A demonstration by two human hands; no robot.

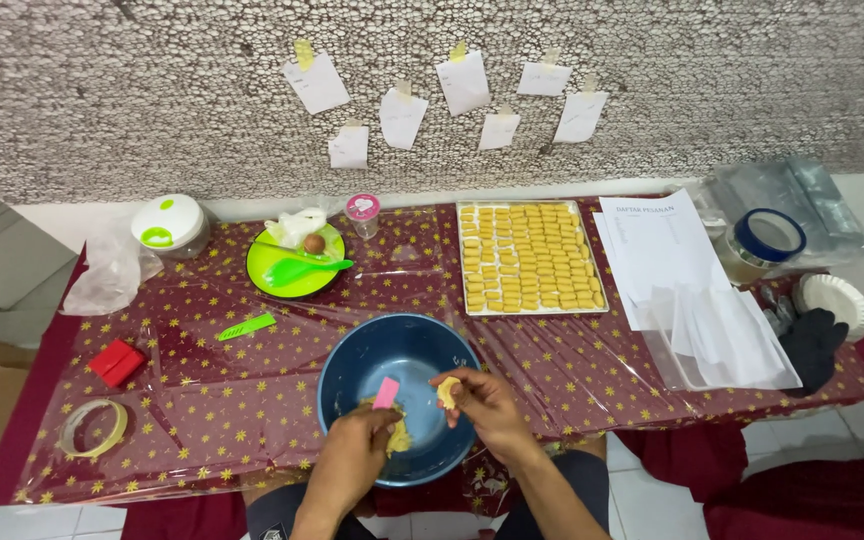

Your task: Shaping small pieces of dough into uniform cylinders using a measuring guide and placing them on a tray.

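A blue bowl (352,358) sits on the table's near edge with yellow dough (399,436) inside. Over the bowl, my left hand (354,447) grips a small pink scraper (386,392). My right hand (485,400) pinches a small lump of yellow dough (448,391) just right of the scraper. Behind the bowl lies a metal tray (531,257) filled with rows of several shaped yellow dough pieces.
A green plate (289,277) with a green spoon, a brown ball and a white bag stands back left. Also here: white lidded container (169,222), pink-lidded jar (362,213), green knife (247,326), red box (117,362), tape roll (93,427), paper sheets (682,280), blue-lidded jar (762,243), black glove (812,342).
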